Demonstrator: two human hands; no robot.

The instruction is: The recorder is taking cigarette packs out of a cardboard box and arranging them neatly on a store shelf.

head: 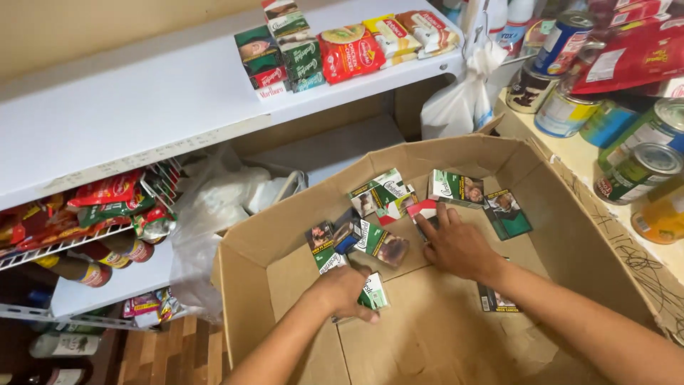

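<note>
Left hand (344, 291) clenched around a small green-and-white cardboard packet (373, 291) at 6 o'clock of the open brown cardboard box (570, 242), right hand (457, 247) spread flat on scattered green packets (377, 242) at 12.

Plain brown cardboard box (570, 235), green-and-white cigarette packs (456, 188) at its 12 o'clock, white shelf (142, 100), red noodle packet (350, 51) at 11 o'clock, blue tin can (563, 41)
</note>
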